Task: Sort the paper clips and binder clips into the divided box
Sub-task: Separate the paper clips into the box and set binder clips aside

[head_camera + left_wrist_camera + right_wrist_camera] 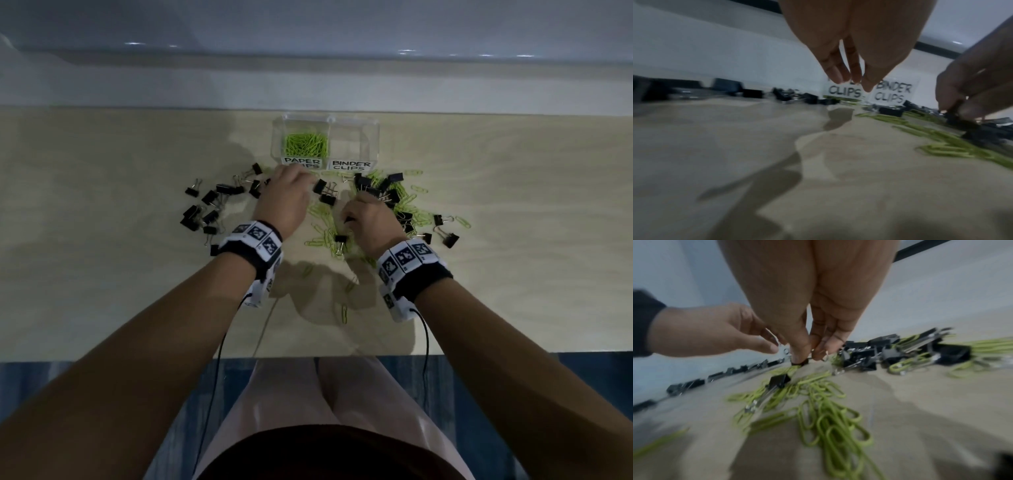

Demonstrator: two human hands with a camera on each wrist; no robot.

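A clear divided box [373, 137] stands at the back of the table, labelled PAPER CLIPS and BINDER CLIPS [892, 92]. Its left compartment holds green paper clips [306, 144]; the right one looks empty. My left hand [310, 178] hovers just in front of the labels, fingers straight and close together [835, 76], with nothing seen in them. My right hand [809, 356] is down among the loose clips, and its thumb and fingers pinch a black binder clip [800, 363] that touches the table. In the head view the hand hides that clip.
Black binder clips lie scattered at the left [209, 205] and heaped with green paper clips at the right [387, 192]. More loose paper clips [325, 226] lie between my hands, and one lies alone nearer me [344, 313]. A wall rises behind the box.
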